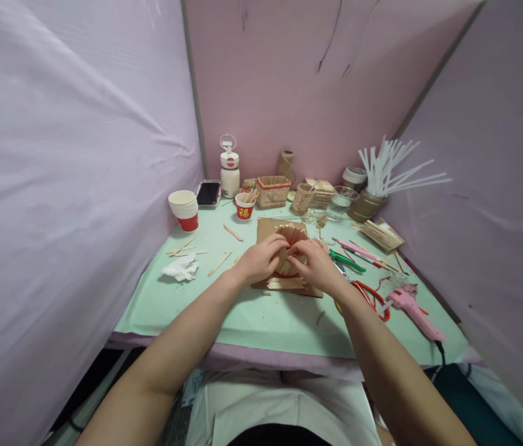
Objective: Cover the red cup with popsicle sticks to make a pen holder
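Note:
A round cup built of wooden craft sticks (293, 233), reddish inside, stands on a piece of brown cardboard (265, 227) near the middle of the table. My left hand (265, 255) is closed on the cup's near left side, fingertips at the rim. From the right, my right hand (311, 259) pinches the rim close to the left fingertips. Both hands cover much of the cup's near wall, and any small piece between the fingers is hidden. Several flat craft sticks (286, 284) lie along the cardboard's near edge, just below the hands.
On the right lie a pink glue gun (412, 310), red-handled scissors (375, 298) and green-handled pliers (348, 260). White glue sticks (384, 167) fan out of a brown pot. Paper cups (184, 209), a phone (208, 193), a bottle (230, 178) and a crumpled tissue (181, 267) are left.

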`<action>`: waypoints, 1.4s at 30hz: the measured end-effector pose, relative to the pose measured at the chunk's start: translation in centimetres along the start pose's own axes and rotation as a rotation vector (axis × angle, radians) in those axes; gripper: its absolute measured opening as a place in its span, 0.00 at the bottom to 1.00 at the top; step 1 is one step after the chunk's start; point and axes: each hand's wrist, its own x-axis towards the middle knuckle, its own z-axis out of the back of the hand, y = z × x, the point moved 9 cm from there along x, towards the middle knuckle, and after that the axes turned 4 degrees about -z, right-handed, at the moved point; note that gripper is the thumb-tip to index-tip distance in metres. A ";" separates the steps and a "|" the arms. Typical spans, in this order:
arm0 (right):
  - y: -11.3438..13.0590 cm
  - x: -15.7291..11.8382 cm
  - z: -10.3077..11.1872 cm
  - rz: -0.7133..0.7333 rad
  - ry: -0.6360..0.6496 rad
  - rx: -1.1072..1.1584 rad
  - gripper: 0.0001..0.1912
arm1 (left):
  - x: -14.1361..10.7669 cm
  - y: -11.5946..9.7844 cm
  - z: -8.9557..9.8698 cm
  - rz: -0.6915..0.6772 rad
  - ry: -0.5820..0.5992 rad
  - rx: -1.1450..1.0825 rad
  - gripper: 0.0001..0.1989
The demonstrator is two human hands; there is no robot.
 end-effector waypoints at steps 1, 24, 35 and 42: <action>-0.1 -0.1 0.1 0.006 -0.012 0.017 0.05 | 0.1 0.0 -0.1 0.001 0.033 0.012 0.17; 0.6 0.2 1.8 0.013 -0.132 0.043 0.07 | -0.2 0.7 -0.5 -0.017 0.025 0.027 0.21; 1.0 0.7 1.3 0.044 -0.024 -0.057 0.04 | -0.3 0.3 -0.4 -0.017 0.006 -0.010 0.21; 1.3 0.3 0.9 0.135 -0.075 -0.139 0.04 | -0.3 -0.2 -0.2 -0.039 -0.011 -0.006 0.21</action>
